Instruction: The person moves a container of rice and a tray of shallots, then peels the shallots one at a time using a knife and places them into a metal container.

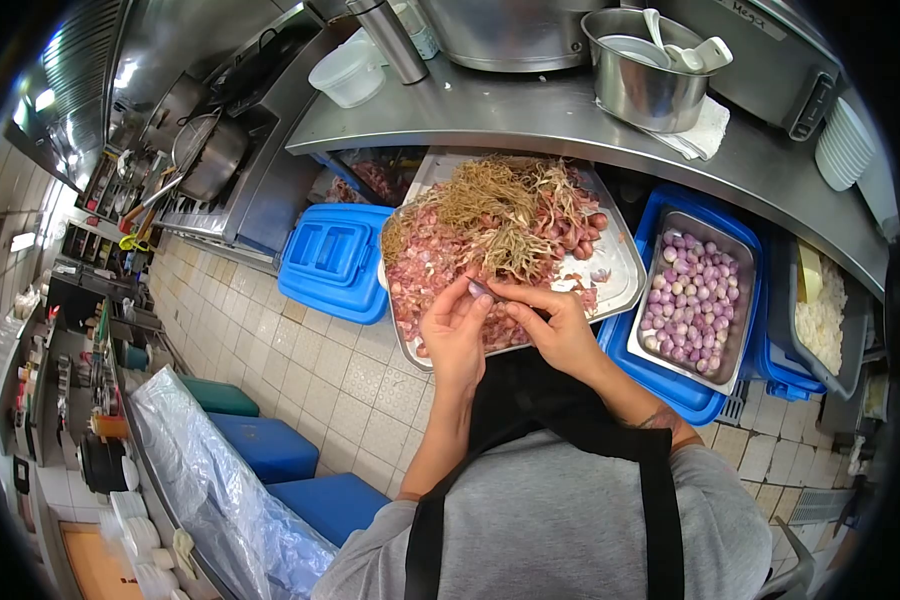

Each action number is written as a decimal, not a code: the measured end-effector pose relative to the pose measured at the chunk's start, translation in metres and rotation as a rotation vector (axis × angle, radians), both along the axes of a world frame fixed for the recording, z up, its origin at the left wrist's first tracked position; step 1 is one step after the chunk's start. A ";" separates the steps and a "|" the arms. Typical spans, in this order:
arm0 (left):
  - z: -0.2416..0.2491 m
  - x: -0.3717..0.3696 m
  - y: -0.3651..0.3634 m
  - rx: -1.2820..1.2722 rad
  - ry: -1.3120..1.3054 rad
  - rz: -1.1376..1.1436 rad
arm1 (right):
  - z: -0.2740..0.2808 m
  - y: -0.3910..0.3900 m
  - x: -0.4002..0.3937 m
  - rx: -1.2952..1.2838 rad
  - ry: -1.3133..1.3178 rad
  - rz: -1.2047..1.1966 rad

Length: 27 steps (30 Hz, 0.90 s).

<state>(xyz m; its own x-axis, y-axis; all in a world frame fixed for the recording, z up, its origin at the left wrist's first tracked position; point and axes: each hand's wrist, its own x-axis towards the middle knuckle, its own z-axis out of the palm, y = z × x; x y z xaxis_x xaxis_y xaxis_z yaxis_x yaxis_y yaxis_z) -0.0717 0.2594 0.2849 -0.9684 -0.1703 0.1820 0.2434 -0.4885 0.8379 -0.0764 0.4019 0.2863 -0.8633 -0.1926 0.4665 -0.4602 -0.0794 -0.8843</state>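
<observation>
My left hand point(456, 328) pinches a small purplish shallot point(479, 289) between thumb and fingers, above the near side of a metal tray. Close against it, my right hand point(555, 322) has its fingers curled and thumb pressed in; whatever it grips is too small to make out. On the tray point(625, 265) lie loose reddish skins point(425, 255), a tangle of dry roots and stalks point(495, 195), and unpeeled shallots point(582, 232) at the right. A steel pan point(740, 262) to my right contains many peeled shallots point(692, 300).
The pan rests on a blue bin point(625, 350). A blue lid point(335, 262) is left of the tray. Above runs a steel counter point(470, 110) with a pot point(630, 95) and plastic tub point(348, 75). At far right, a grey container point(855, 340) has whitish pieces point(820, 320).
</observation>
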 end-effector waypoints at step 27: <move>0.015 0.006 -0.002 -0.307 0.103 -0.025 | 0.002 0.006 -0.008 0.014 -0.029 0.079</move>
